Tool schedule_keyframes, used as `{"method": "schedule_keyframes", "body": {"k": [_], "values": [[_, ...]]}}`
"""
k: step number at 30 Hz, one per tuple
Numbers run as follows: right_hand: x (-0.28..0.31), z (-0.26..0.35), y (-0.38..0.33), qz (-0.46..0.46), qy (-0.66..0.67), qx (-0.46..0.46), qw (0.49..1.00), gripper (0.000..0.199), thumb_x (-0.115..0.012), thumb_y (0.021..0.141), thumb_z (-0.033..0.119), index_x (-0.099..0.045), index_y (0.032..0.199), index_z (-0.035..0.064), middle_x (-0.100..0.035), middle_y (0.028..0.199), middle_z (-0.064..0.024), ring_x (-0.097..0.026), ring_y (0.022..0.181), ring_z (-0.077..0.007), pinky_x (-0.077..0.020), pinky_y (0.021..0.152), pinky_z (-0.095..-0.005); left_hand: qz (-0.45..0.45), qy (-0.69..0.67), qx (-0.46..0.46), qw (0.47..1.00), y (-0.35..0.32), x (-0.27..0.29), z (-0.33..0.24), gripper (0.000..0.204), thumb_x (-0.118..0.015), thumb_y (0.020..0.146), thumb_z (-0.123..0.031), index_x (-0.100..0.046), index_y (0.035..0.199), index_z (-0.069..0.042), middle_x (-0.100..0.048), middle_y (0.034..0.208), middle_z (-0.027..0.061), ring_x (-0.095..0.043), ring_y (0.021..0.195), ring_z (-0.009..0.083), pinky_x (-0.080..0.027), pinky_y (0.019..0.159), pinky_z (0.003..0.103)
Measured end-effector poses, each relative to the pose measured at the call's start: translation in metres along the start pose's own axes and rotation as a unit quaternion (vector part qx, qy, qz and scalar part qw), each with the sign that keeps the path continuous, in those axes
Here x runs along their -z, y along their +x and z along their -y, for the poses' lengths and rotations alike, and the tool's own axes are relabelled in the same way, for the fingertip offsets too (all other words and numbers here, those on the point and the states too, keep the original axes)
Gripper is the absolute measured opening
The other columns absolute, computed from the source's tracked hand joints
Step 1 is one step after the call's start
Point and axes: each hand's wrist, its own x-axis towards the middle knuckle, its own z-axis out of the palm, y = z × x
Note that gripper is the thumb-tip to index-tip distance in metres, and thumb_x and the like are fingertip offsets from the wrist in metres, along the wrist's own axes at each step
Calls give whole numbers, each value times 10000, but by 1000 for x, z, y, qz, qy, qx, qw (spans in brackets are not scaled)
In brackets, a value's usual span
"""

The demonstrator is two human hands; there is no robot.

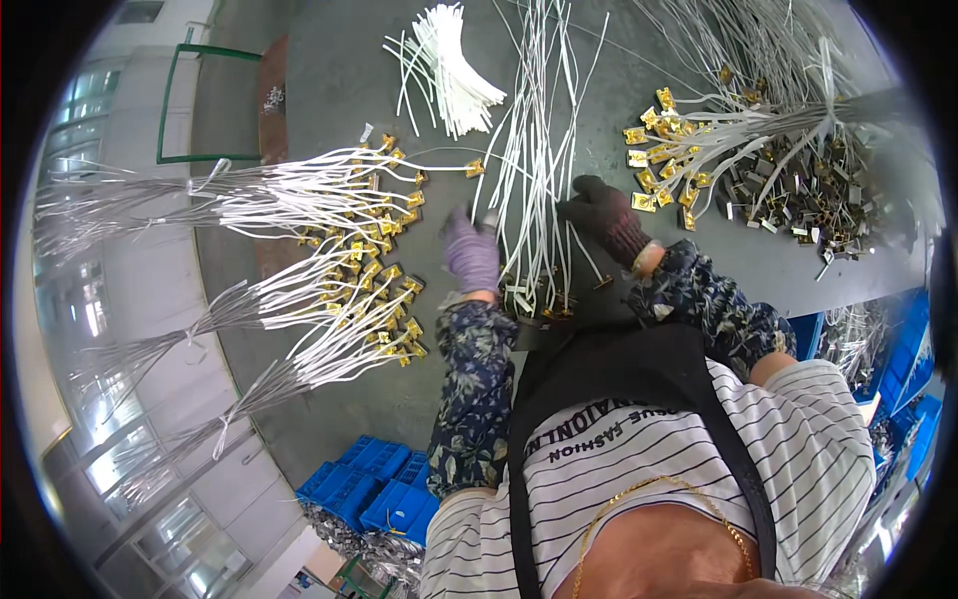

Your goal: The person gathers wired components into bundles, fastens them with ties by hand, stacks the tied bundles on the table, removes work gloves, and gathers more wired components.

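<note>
A loose bundle of thin wires in white sleeves [534, 160] runs lengthwise between my hands, small metal end pieces at its near end. My left hand [469, 252], in a purple glove, is at the bundle's left edge; its fingers are smeared, so any hold is unclear. On the right side, my right hand [607, 220], in a dark maroon glove, has its fingers closed at the edge of the bundle. One sleeved wire [589, 255] slants from those fingertips toward me, ending in a small metal piece. Above my left hand lies a single brass-coloured connector [474, 169] on a thin wire.
Tied wire bundles with brass-coloured connectors [349, 270] spread over the table's left side. A pile of white sleeves [449, 75] lies at the far side. More bundled wires [788, 120] and a heap of small metal parts [808, 195] lie right. Blue crates [374, 479] stand below, left.
</note>
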Motion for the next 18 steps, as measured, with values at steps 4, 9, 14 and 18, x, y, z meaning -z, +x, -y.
{"method": "schedule_keyframes", "body": {"k": [4,9,14,18], "values": [[0,-14,11,24,20,-27,999,514,-666,779,449,-636,994,-17,-654,940,-213,-638,877,-347,-493,757,-403,132,-32,54,989,-2,-10,-21,562,-698,810,-411,-561,1155,11,-626,1073,258,-598,1005,422,-457,896,485],[-2,3,-9,-10,14,54,998,400,-630,817,411,-676,972,45,-635,874,-186,-619,835,-355,-482,706,-412,250,-24,-49,967,-14,-47,-25,498,-663,850,-371,-588,1134,31,-649,972,250,-636,846,399,-500,781,457],[5,16,-24,-18,88,31,996,203,-628,845,266,-719,938,110,-697,819,-144,-653,734,-303,-510,678,-371,337,-360,-130,860,-49,-75,-32,442,-668,861,-204,-521,1229,-9,-640,1048,119,-604,858,187,-506,713,347],[19,-60,-13,-34,-127,381,915,226,-598,794,112,-739,966,149,-709,874,-105,-655,747,-307,-508,669,-369,411,-320,-171,836,-69,-45,-57,453,-676,847,-293,-564,1189,-19,-664,994,155,-626,889,278,-496,769,378]]}}
